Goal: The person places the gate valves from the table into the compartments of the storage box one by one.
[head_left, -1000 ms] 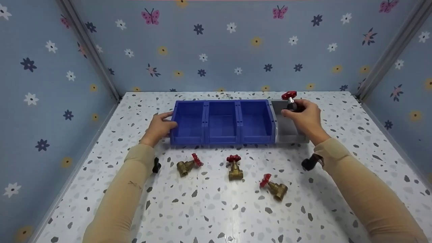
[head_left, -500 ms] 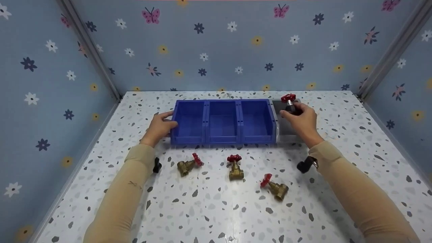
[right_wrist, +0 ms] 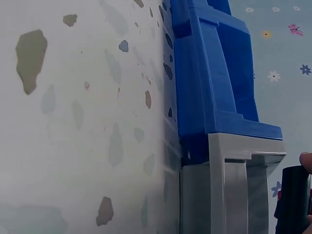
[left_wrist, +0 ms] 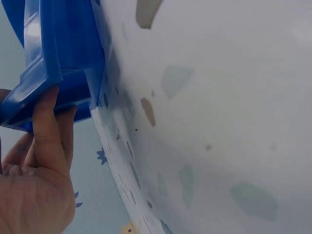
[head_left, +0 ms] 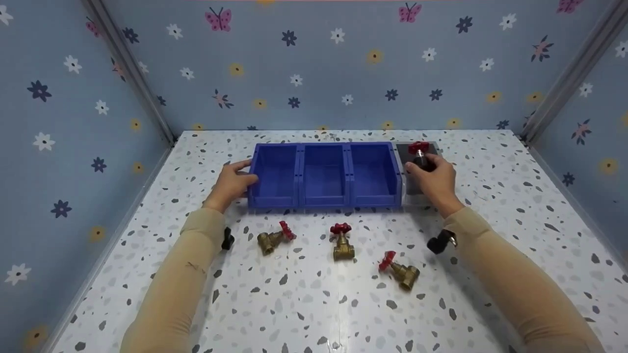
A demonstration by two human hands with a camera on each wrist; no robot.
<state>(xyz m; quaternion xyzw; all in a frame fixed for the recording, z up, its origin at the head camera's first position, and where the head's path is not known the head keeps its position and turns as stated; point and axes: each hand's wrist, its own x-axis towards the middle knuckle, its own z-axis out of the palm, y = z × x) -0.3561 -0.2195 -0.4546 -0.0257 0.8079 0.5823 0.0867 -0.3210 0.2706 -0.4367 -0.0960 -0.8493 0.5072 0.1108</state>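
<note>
My right hand (head_left: pixel 438 182) holds a valve with a red handwheel (head_left: pixel 418 147) and a black body over the grey bin (head_left: pixel 412 199). In the right wrist view the black body (right_wrist: pixel 292 200) shows at the right edge, beside the grey bin's opening. My left hand (head_left: pixel 229 185) grips the outer side wall of the leftmost blue bin (head_left: pixel 274 201). Its fingers (left_wrist: pixel 48 131) reach the rim of that bin in the left wrist view. How far the valve is inside the grey bin is partly hidden by my right hand.
Two more blue bins, a middle one (head_left: pixel 324 201) and a right one (head_left: pixel 375 201), join the row. In front lie three brass valves with red handwheels: left (head_left: pixel 268 242), centre (head_left: pixel 343 251) and right (head_left: pixel 405 276). Patterned walls (head_left: pixel 324 63) enclose the speckled table (head_left: pixel 304 314).
My right hand has moved slightly left and lower with the black valve, bringing its red handwheel down toward the grey bin. The left hand stays on the blue bin.
</note>
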